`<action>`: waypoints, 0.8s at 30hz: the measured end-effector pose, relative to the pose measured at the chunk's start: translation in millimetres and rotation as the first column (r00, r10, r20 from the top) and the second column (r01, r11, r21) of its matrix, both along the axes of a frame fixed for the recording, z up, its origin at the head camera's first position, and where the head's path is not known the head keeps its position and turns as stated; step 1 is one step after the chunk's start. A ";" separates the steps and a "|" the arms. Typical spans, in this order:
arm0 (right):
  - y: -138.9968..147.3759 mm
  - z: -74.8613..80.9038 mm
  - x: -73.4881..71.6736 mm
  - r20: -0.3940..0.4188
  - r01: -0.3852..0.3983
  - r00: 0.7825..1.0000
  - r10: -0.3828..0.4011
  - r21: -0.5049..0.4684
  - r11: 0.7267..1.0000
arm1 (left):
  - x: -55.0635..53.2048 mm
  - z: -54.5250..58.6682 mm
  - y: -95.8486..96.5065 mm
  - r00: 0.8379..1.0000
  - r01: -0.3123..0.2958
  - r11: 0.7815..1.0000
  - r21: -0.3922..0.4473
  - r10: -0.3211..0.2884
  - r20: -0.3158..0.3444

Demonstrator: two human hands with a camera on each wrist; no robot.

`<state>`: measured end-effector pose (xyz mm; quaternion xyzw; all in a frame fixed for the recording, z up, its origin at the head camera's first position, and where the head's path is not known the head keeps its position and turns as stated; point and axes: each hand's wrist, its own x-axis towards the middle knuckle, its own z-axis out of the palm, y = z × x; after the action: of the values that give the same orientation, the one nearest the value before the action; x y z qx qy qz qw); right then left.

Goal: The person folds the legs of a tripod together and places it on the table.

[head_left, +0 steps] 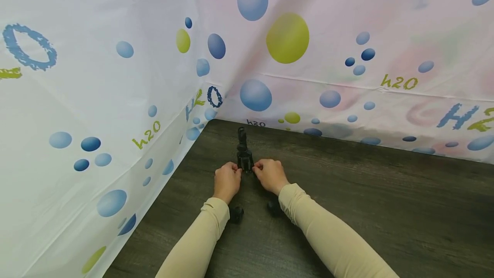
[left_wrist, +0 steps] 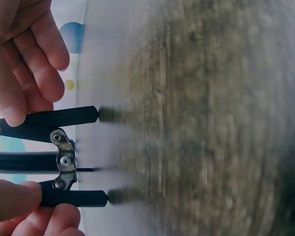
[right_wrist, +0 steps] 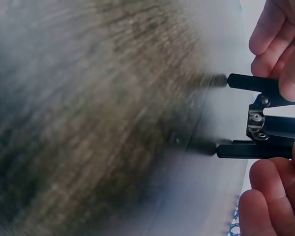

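Note:
A small black tripod (head_left: 245,151) stands upright on the dark wooden table, a slim jointed top piece rising above its legs. My left hand (head_left: 227,181) pinches the left leg low down, between thumb and fingers. On the other side my right hand (head_left: 271,176) pinches the right leg. In the left wrist view a metal hinge bracket (left_wrist: 65,160) joins the partly spread legs to the centre post. The right wrist view shows the same bracket (right_wrist: 256,117) from another side, with both thumbs against the legs.
Two small dark rounded objects lie nearer to me: one (head_left: 236,214) beside my left sleeve, another (head_left: 274,208) partly behind my right sleeve. A white sheet (head_left: 162,76) with blue and green dots walls the table (head_left: 366,192) at the left and back.

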<state>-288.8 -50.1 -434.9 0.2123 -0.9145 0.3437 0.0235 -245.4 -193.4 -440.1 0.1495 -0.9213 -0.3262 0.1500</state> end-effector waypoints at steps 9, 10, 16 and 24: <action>-2.2 -1.9 4.2 -0.018 -0.049 0.999 0.049 0.009 0.999 | -5.0 -3.9 -2.4 0.999 -0.011 1.000 -0.010 0.011 -0.046; -2.5 -2.0 4.9 -0.016 -0.059 0.998 0.059 0.009 0.998 | -5.4 -4.2 -2.8 0.999 -0.010 1.000 -0.008 0.009 -0.046; -3.7 -0.7 8.5 -0.020 -0.113 0.993 0.113 0.017 0.993 | -7.7 -6.3 -3.7 0.999 -0.004 1.000 0.006 0.004 -0.054; -8.2 -0.7 12.1 -0.017 -0.115 0.993 0.115 0.019 0.993 | -10.0 -7.5 -3.0 0.998 -0.008 1.000 -0.003 0.008 -0.058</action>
<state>-276.7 -58.4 -435.5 0.2679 -0.9036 0.3341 0.0101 -255.4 -196.4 -447.6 0.1434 -0.9164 -0.3283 0.1783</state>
